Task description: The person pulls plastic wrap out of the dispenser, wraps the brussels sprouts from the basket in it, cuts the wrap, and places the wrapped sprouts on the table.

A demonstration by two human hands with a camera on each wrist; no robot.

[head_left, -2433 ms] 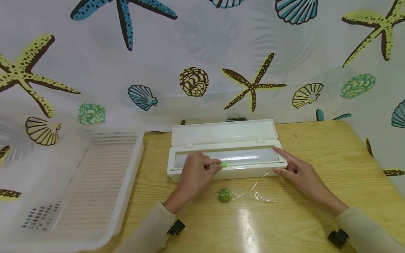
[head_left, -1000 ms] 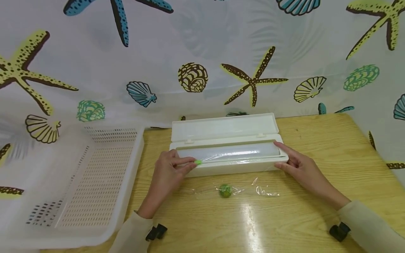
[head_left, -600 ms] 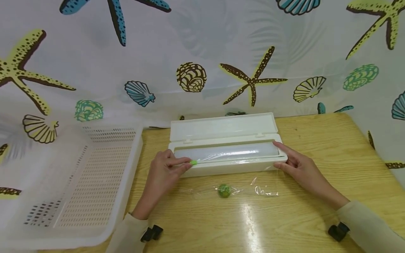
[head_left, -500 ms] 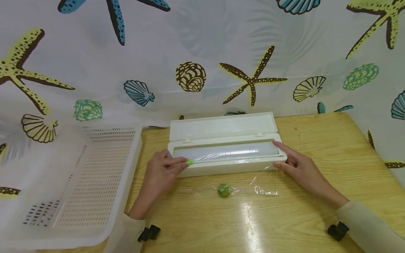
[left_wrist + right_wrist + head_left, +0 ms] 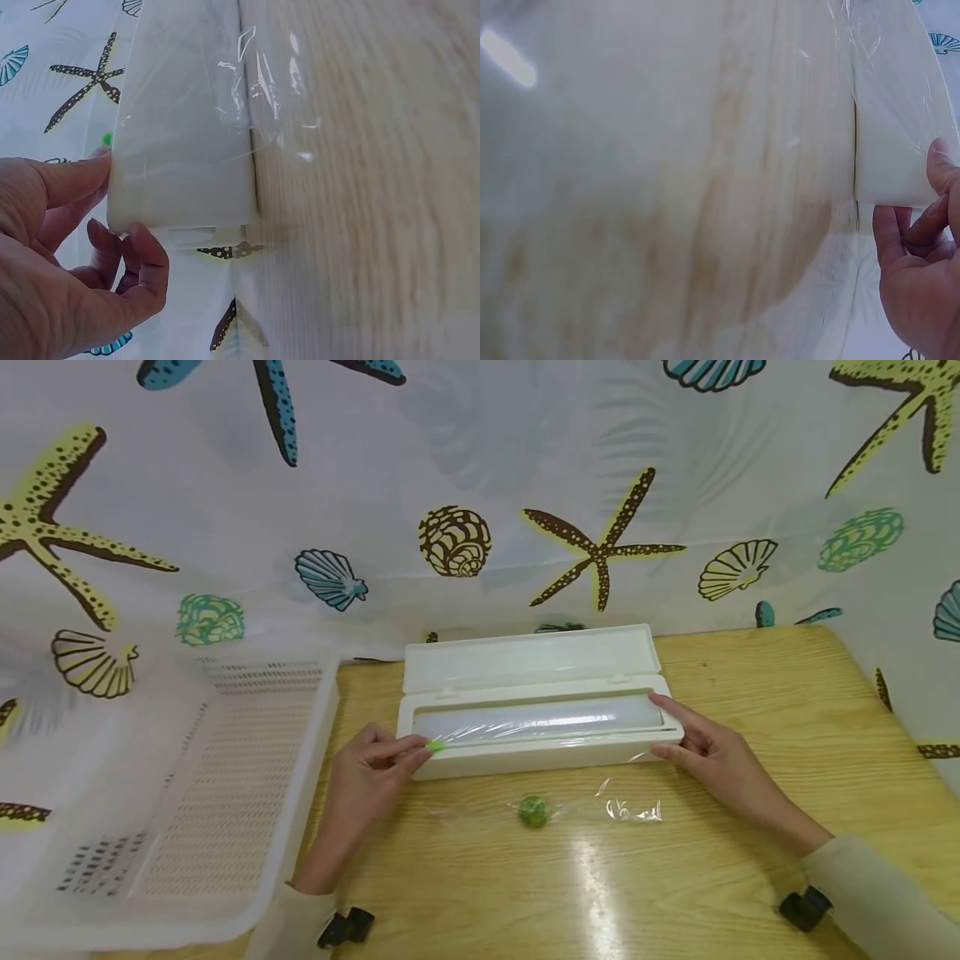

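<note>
A white cling film dispenser box [image 5: 525, 762] lies on the wooden table with its lid [image 5: 532, 660] raised at the back. Inside is a roll of cling film [image 5: 540, 717]. My left hand [image 5: 363, 781] pinches the small green slide cutter [image 5: 435, 746] at the box's left front edge. In the left wrist view the cutter's green knob [image 5: 107, 139] shows just past the thumb. My right hand [image 5: 708, 752] grips the box's right end, thumb in front and index finger on top. Clear film [image 5: 633, 812] spreads from the box's front over the table, around a small round green thing [image 5: 533, 811].
A large white plastic basket [image 5: 303, 793] with perforated walls stands at the left of the table [image 5: 480, 893]. Behind is a pale cloth [image 5: 390, 485] printed with starfish and shells. Each sleeve cuff carries a small black camera [image 5: 805, 908].
My left hand has slid the green cutter leftward along the box's front edge, from near its middle to its left end. The right hand stays on the right end.
</note>
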